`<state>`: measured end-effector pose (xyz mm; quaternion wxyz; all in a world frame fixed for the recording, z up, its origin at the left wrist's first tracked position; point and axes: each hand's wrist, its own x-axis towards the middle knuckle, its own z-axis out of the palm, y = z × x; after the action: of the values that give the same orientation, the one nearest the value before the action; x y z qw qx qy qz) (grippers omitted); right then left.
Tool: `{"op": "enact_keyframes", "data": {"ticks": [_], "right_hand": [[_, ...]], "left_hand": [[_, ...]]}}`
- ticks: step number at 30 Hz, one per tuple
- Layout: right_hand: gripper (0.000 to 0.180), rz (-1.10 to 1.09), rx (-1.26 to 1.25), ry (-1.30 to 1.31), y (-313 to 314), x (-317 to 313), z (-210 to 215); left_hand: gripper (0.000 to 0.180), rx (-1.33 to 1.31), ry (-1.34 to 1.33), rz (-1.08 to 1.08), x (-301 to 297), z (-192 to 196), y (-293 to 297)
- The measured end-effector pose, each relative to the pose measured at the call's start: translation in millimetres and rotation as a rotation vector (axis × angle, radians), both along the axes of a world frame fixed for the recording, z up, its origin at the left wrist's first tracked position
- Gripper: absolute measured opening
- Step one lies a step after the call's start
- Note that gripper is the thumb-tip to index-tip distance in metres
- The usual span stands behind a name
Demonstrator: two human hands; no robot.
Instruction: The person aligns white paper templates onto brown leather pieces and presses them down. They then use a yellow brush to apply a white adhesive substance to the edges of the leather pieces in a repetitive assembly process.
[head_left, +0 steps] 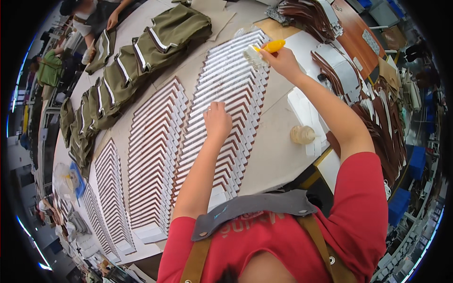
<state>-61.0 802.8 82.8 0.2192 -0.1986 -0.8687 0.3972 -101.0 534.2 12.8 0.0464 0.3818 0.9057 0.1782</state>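
Note:
My right hand (282, 61) is closed around the yellow handle of a brush (274, 45). Its pale, wide bristles (255, 57) rest at the upper right part of a long row of overlapped white pieces with brown edges (225, 87). Lower on that same row lies my left hand (218, 121), its fingers curled down against the pieces. Whatever those fingers may hold is hidden beneath them. Left of it runs a second row of overlapped pieces (153, 155), stepped in the same chevron pattern.
Two narrower rows of pieces (112, 193) lie farther left. A small squeeze bottle (303, 135) stands right on the table (273, 155). Olive bags with white zips (127, 66) spread along the far side. Brown and white stacks (339, 70) sit at right. A co-worker's hand (112, 20) shows far left.

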Motion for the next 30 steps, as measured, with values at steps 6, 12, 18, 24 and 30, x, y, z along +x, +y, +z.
{"op": "enact_keyframes", "data": {"ticks": [6, 12, 18, 24, 30], "right_hand": [[0.034, 0.344, -0.121, -0.162, -66.7, 16.6, -42.8], [0.035, 0.026, 0.012, -0.186, -50.0, 10.7, -30.7], [0.033, 0.047, 0.019, -0.240, -54.7, 28.4, -40.1], [0.033, 0.254, -0.020, -0.190, -90.5, 17.0, -28.2], [0.035, -0.022, 0.208, -0.282, -67.8, -5.8, -10.2]], "left_hand": [[0.028, -0.117, 0.061, -0.129, 43.2, -16.4, -46.1], [0.028, -0.139, 0.092, -0.120, 49.2, -18.8, -46.9], [0.027, -0.170, 0.067, -0.101, 51.6, -13.9, -44.2], [0.020, -0.140, 0.111, -0.089, 52.6, -18.4, -44.4], [0.027, -0.175, 0.076, -0.083, 52.0, -14.0, -45.5]]}}
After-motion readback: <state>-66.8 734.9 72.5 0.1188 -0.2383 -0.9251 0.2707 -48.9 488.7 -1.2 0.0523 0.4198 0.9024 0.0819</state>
